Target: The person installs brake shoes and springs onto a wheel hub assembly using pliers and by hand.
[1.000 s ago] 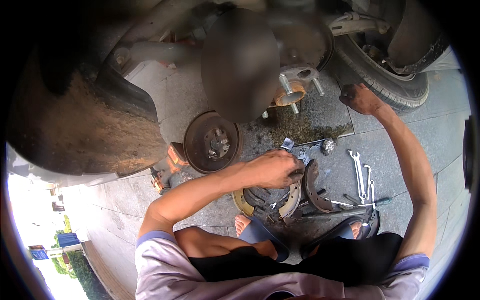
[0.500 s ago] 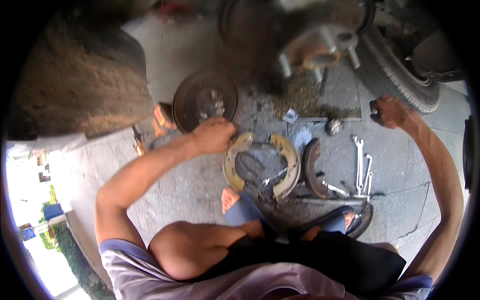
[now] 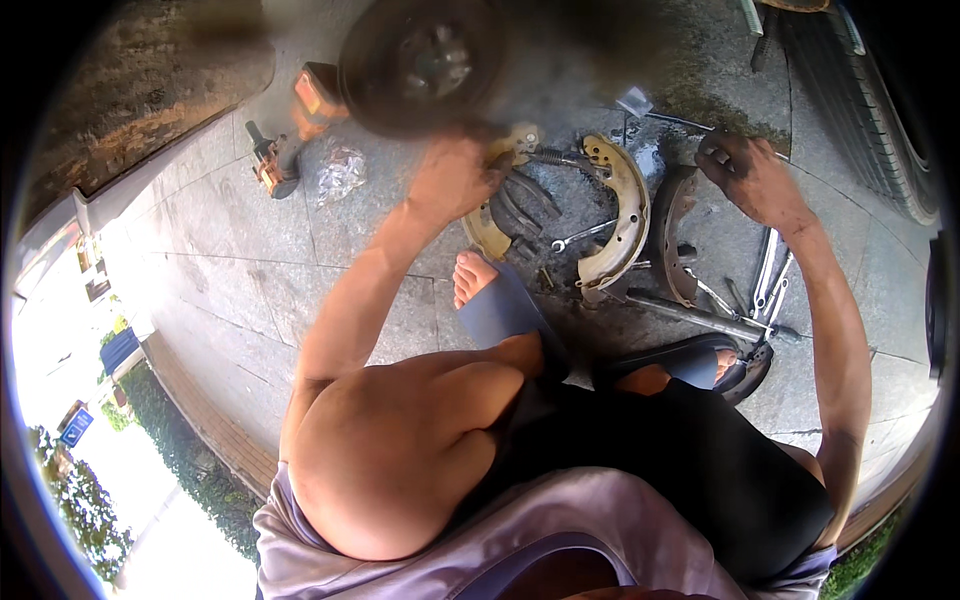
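Note:
My left hand [image 3: 455, 175] is closed over the top end of the left brake shoe [image 3: 485, 232], which lies on the paving just below a dark brake drum [image 3: 425, 60]. A spring [image 3: 555, 157] joins that shoe to a second, rusty curved brake shoe [image 3: 622, 205]. Dark pliers [image 3: 525, 200] and a small wrench [image 3: 585, 236] lie between the two shoes. My grimy right hand [image 3: 745, 172] rests with curled fingers just above a third, darker brake shoe [image 3: 675, 235]. Whether it holds anything is hidden.
An orange power tool [image 3: 300, 110] and a crumpled plastic bag [image 3: 340, 170] lie at the left. Several wrenches [image 3: 770, 270] and a long metal bar [image 3: 690, 315] lie at the right, near a tyre [image 3: 860, 110]. My sandalled feet [image 3: 480, 285] stand close to the parts.
The view has tipped down toward the ground. My left hand stays at the top of the left brake shoe. My right hand has come in from beside the tyre to the dark shoe.

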Available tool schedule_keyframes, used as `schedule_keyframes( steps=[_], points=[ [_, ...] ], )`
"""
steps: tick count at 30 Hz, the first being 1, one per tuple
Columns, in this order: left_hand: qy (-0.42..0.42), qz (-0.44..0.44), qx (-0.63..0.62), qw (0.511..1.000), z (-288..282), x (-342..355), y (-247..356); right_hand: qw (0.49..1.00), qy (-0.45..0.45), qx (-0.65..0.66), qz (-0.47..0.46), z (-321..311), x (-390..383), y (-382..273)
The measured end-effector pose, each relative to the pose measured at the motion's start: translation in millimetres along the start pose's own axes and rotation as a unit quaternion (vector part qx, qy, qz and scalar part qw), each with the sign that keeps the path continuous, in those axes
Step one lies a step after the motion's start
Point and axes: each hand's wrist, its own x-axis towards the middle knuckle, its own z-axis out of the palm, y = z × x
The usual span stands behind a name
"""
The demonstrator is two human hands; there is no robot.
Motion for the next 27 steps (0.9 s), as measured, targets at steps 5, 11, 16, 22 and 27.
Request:
schedule_keyframes(
  steps=[5,11,16,22,27],
  points=[
    [-0.055,0.108,0.068,0.990,36,32,-7,0.989,-0.027,-0.142,-0.037,49,13,-7],
    [-0.151,0.177,0.128,0.964,25,58,-6,0.989,-0.002,-0.095,0.114,41,21,-84],
    [-0.117,0.195,0.125,0.966,36,67,-2,0.990,-0.038,-0.041,0.130,77,21,-89],
    [-0.155,0.191,0.083,0.966,36,67,-5,0.987,-0.063,-0.028,0.144,58,19,-107],
    [-0.151,0.246,0.085,0.954,40,79,-6,0.984,-0.072,-0.015,0.165,67,23,-109]
  ],
)
